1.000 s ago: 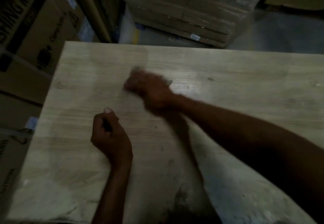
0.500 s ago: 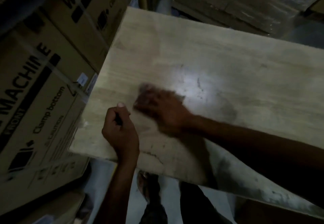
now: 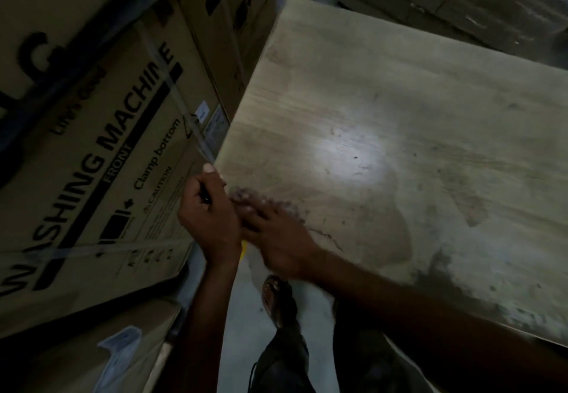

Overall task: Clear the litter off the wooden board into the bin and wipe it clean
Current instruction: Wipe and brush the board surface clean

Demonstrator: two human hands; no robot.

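Pushing flat right hand (image 3: pixel 276 233) fingers along the board (image 3: pixel 399 100) toward its near-left corner, just beside the left hand (image 3: pixel 209 217) fisted round a small dark thing (image 3: pixel 205 197), litter too blurry to spot.

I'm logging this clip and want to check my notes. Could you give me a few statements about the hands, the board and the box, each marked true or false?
1. The right hand is on the wooden board near its corner. True.
2. The left hand lies flat in the middle of the board. False: it is curled at the board's edge, gripping a small dark thing.
3. The cardboard box beside the board reads "WASHING MACHINE". True.
4. A bin stands on the board. False: no bin is in view.
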